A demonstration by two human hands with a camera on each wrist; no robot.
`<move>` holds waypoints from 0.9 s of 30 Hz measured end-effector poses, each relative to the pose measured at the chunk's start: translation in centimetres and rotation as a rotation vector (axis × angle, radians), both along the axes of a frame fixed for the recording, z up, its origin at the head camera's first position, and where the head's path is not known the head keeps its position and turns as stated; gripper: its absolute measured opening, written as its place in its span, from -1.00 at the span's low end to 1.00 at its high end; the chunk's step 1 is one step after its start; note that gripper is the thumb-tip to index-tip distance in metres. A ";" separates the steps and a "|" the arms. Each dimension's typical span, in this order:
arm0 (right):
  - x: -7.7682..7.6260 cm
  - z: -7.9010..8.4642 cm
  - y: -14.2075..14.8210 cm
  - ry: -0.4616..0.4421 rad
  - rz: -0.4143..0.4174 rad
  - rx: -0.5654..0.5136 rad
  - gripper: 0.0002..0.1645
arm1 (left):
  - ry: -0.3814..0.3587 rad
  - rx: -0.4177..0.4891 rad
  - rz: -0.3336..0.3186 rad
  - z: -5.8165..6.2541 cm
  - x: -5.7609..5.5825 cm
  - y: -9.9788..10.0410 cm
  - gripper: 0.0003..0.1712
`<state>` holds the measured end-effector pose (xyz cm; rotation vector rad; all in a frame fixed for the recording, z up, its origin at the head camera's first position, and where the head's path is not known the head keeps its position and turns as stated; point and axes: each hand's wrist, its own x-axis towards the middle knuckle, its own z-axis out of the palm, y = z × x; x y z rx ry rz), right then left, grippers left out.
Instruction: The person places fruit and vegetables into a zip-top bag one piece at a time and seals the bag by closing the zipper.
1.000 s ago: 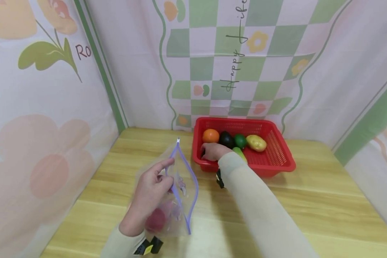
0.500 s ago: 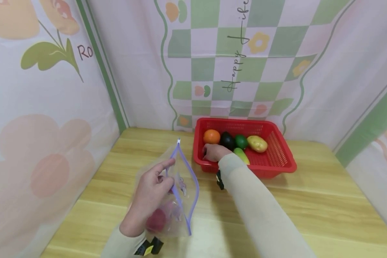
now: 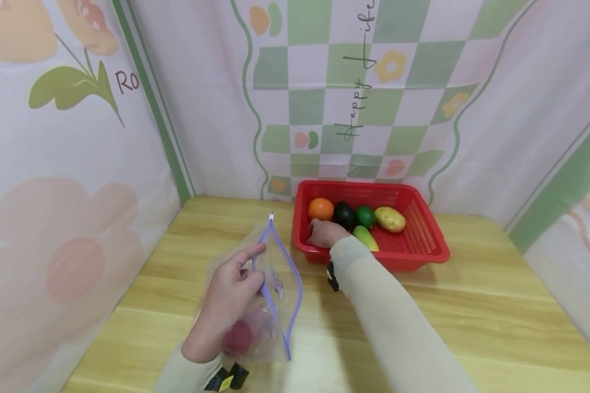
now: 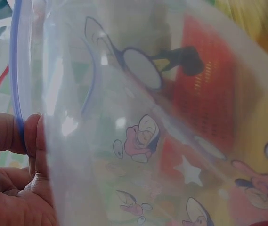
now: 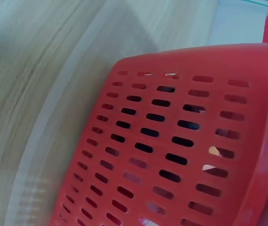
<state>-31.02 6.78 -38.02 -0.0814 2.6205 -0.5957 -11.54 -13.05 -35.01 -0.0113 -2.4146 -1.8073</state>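
In the head view, the left hand [image 3: 230,286] is pinching one side of the purple-edged mouth of a clear zip bag [image 3: 275,314], its index finger stretching along the opening. The mouth is gaping, and a red round item [image 3: 237,337] is lying low inside the bag. To the right, a red basket [image 3: 413,263] is standing on the wooden bench [image 3: 482,316]. The right hand [image 3: 327,233] is dipping into its near left corner; its fingertips are hiding, so whether that grip is spread or pinching something, I cannot tell. An orange [image 3: 320,209], a black fruit [image 3: 344,214], a dark green fruit [image 3: 365,216], a yellow item [image 3: 390,219] and a pale green fruit [image 3: 366,238] are lying in the basket.

In the left wrist view, thumb and finger are pinching the purple strip beside the cartoon-printed film, with the basket showing through.

In the right wrist view, the slotted basket wall is filling most of the space, something dark showing behind the slots.
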 end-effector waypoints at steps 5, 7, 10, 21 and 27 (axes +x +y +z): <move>0.1 0.2 0.4 0.048 0.051 0.023 -0.53 | 0.002 -0.009 0.000 -0.2 0.0 -0.1 -0.41; 0.0 0.5 0.6 0.081 0.072 0.031 -0.48 | 0.013 -0.015 -0.002 -0.2 0.0 -0.1 -0.41; 0.0 0.8 0.9 0.114 0.073 0.027 -0.38 | 0.020 -0.024 -0.001 -0.2 -0.1 -0.2 -0.41; 1.7 2.7 1.7 0.206 0.027 -0.097 -0.10 | 0.013 -0.028 0.015 -0.1 0.0 -0.1 -0.41; 3.1 4.4 2.4 0.243 0.023 -0.227 -0.11 | 0.013 -0.029 0.017 -0.1 0.0 -0.2 -0.42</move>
